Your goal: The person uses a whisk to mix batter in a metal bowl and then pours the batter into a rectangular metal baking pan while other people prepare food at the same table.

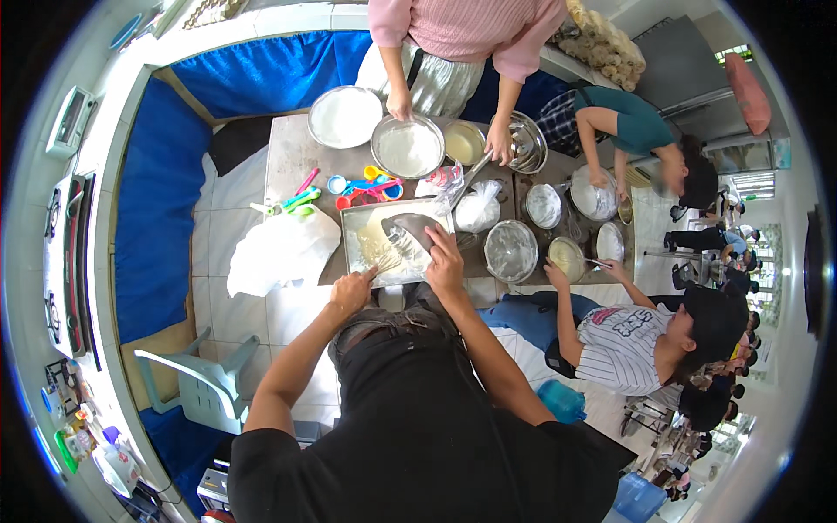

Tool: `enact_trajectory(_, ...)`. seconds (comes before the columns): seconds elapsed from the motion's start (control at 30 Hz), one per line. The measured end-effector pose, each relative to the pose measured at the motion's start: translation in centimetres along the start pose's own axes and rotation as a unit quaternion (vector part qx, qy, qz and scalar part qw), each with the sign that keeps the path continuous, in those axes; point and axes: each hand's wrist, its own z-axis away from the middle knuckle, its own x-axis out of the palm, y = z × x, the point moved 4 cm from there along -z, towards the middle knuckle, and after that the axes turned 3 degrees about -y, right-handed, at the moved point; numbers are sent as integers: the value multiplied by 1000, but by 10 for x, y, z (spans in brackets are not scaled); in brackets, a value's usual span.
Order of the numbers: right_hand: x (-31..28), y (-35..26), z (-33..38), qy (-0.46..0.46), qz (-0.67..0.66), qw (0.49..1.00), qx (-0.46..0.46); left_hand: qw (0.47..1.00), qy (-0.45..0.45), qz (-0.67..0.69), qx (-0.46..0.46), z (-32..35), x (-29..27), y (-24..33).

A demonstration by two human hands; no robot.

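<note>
Head view shows the person's right hand (445, 264) wrapped around a tipped metal bowl (411, 230) above the rectangular baking tray (352, 221), angled so pale batter (377, 235) runs down into it. The left hand (351, 291) grips what looks like a whisk (384, 258), fingers closed at the tray's near edge, wires reaching into the batter beyond the fingertips.
</note>
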Motion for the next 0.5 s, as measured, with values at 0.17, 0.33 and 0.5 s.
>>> enact_trajectory(0.17, 7, 10, 8, -14, -33, 999, 24, 994, 65, 63, 53, -1, -16, 20)
enact_trajectory(0.33, 11, -10, 6, -53, -36, 998, -6, 991, 86, 80, 58, -8, -7, 22)
enact_trajectory(0.5, 10, -11, 6, -53, -32, 998, -11, 996, 54, 63, 29, -8, 8, 3)
